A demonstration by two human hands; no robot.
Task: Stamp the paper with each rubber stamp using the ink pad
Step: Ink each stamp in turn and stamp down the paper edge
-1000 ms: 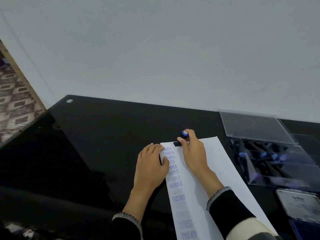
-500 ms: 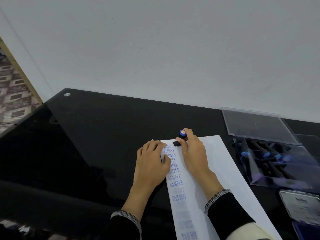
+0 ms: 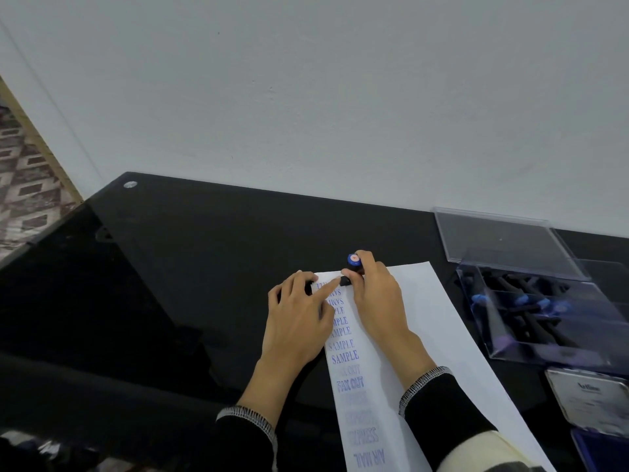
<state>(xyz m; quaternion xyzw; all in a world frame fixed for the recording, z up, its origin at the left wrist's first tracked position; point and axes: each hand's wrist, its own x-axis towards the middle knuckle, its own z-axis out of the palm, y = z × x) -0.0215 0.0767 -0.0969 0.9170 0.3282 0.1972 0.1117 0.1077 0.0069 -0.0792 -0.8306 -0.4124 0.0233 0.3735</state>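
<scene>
The right hand grips the rubber stamp upright at the paper's far edge, seemingly pressed down, while the left hand, index finger extended, touches its base.

Soft even light, faint sheen on the glossy black tabletop, wide-angle bending at edges, lower corners blurred
</scene>
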